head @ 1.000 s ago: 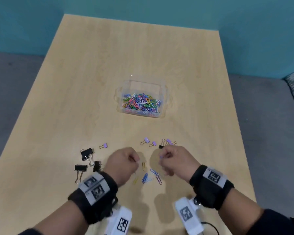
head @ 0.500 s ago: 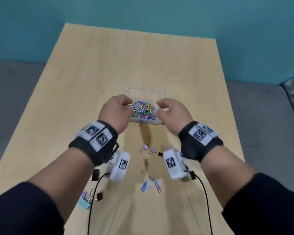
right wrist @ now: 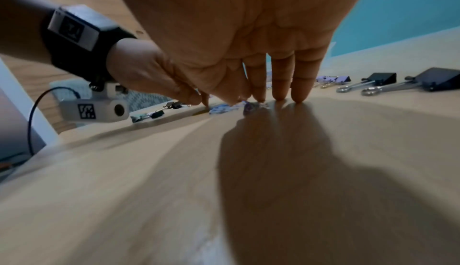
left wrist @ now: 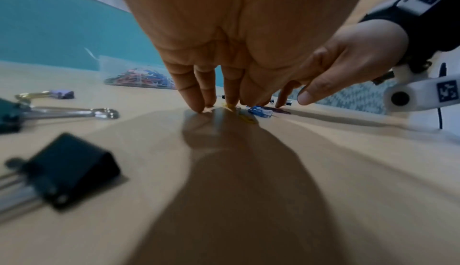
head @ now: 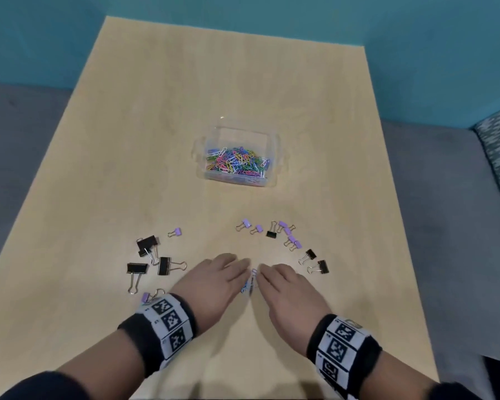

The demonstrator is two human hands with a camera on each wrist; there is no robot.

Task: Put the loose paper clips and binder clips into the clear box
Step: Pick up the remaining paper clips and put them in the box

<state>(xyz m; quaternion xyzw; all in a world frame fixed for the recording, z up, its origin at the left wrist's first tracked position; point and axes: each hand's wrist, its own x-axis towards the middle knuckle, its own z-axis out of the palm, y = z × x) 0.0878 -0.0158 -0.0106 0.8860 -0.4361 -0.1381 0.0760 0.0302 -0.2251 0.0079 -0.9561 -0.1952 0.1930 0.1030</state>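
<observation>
From the head view, the left hand (head: 214,280) and right hand (head: 286,287) lie flat on the table (head: 98,168), fingers straight and angled toward each other, with a few loose paper clips (head: 250,281) in the narrow gap between them. This looks like a raking pose, herding the clips together so they can be scooped at once. The clear box (head: 238,157), already holding many coloured clips, stands well beyond the hands. Black binder clips (head: 146,258) lie to the left, small purple binder clips (head: 286,233) to the right, all outside the box.

From the left wrist, the left fingertips (left wrist: 196,106) touch the table just beside a blue clip; the grip is wide, holding nothing.

From the right wrist, the right fingertips (right wrist: 297,97) press the table too, clips near the thumb, grip likewise wide.
</observation>
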